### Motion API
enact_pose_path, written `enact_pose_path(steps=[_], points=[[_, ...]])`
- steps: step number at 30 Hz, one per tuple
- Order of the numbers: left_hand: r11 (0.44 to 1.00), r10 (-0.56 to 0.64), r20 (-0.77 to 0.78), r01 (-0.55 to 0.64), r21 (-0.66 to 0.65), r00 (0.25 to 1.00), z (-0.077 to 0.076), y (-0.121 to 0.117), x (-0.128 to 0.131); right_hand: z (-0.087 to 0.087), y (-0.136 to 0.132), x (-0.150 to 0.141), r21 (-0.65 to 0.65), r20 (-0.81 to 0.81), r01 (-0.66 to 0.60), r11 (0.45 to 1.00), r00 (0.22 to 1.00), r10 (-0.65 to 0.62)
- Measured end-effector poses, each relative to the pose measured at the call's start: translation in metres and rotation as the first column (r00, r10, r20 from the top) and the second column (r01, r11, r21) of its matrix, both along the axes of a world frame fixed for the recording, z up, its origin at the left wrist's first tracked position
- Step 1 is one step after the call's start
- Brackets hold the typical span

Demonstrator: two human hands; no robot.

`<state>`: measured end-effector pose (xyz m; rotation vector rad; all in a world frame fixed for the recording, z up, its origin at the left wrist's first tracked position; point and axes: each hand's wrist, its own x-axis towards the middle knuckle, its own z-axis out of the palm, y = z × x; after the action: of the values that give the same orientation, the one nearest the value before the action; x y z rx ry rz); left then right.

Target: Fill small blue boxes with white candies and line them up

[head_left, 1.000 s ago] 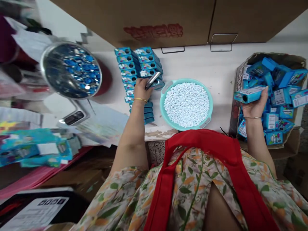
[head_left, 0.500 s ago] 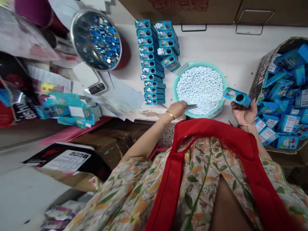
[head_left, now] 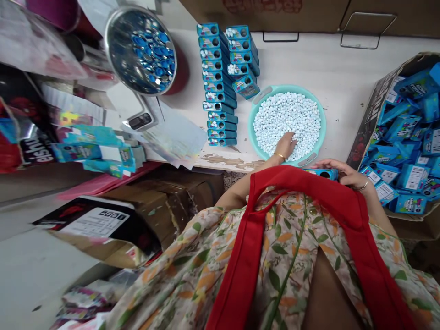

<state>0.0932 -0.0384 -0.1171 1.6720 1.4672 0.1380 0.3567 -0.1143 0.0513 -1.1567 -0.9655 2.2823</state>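
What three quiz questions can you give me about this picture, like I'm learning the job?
1. True or false: the left hand is in the bowl of little white pieces.

2. Pick one. The right hand is holding:
A) a spoon
B) a small blue box
C) a pair of scissors

3. Fill in the colour: the wide straps over the flowery clothes are ____.

Key: 1 true; 2 B; 3 red.
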Motion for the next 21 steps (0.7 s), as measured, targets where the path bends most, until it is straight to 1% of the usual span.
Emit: enact_pose_path(steps=[1, 2, 3, 5, 6, 8, 9, 10, 12, 13, 15, 18, 21], points=[[1.000, 0.001, 0.015, -0.001, 0.001, 1.000, 0.002, 0.001, -0.003, 0.000, 0.003, 0.000, 0.042, 0.048, -0.047, 0.998, 0.998, 0.045], [1.000, -0.006, 0.030, 0.005, 0.006, 1.000, 0.004, 0.003, -0.008, -0.001, 0.004, -0.001, 0.083, 0.114, -0.066, 0.994, 0.992, 0.056], [1.000, -0.020, 0.041, 0.019, 0.015, 0.999, 0.007, 0.004, -0.015, -0.004, 0.004, -0.003, 0.124, 0.184, -0.046, 0.991, 0.983, 0.023], [0.996, -0.070, 0.059, 0.067, 0.055, 0.996, 0.017, 0.009, -0.033, -0.014, 0.001, -0.008, 0.208, 0.274, 0.072, 0.975, 0.953, -0.129], [0.991, -0.106, 0.068, 0.101, 0.084, 0.992, 0.023, 0.011, -0.043, -0.022, 0.000, -0.010, 0.256, 0.294, 0.146, 0.956, 0.930, -0.221], [0.973, -0.184, 0.081, 0.169, 0.159, 0.980, 0.040, 0.018, -0.065, -0.041, 0.000, -0.012, 0.384, 0.320, 0.263, 0.885, 0.861, -0.395], [0.959, -0.220, 0.083, 0.200, 0.198, 0.972, 0.051, 0.022, -0.075, -0.051, 0.001, -0.013, 0.465, 0.331, 0.286, 0.838, 0.821, -0.464], [0.944, -0.255, 0.083, 0.230, 0.236, 0.963, 0.064, 0.026, -0.084, -0.060, 0.004, -0.014, 0.551, 0.345, 0.280, 0.786, 0.781, -0.520], [0.909, -0.323, 0.070, 0.288, 0.300, 0.944, 0.092, 0.034, -0.099, -0.075, 0.012, -0.016, 0.701, 0.374, 0.195, 0.686, 0.718, -0.586], [0.889, -0.357, 0.059, 0.320, 0.327, 0.932, 0.108, 0.038, -0.104, -0.080, 0.017, -0.018, 0.751, 0.388, 0.133, 0.646, 0.703, -0.596], [0.845, -0.428, 0.022, 0.392, 0.363, 0.903, 0.137, 0.046, -0.109, -0.085, 0.026, -0.025, 0.810, 0.410, 0.015, 0.586, 0.700, -0.584], [0.785, -0.519, -0.083, 0.512, 0.348, 0.851, 0.174, 0.056, -0.103, -0.085, 0.038, -0.038, 0.840, 0.432, -0.108, 0.532, 0.726, -0.535], [0.743, -0.574, -0.233, 0.619, 0.255, 0.785, 0.202, 0.062, -0.085, -0.087, 0.043, -0.050, 0.842, 0.461, -0.183, 0.508, 0.732, -0.502]])
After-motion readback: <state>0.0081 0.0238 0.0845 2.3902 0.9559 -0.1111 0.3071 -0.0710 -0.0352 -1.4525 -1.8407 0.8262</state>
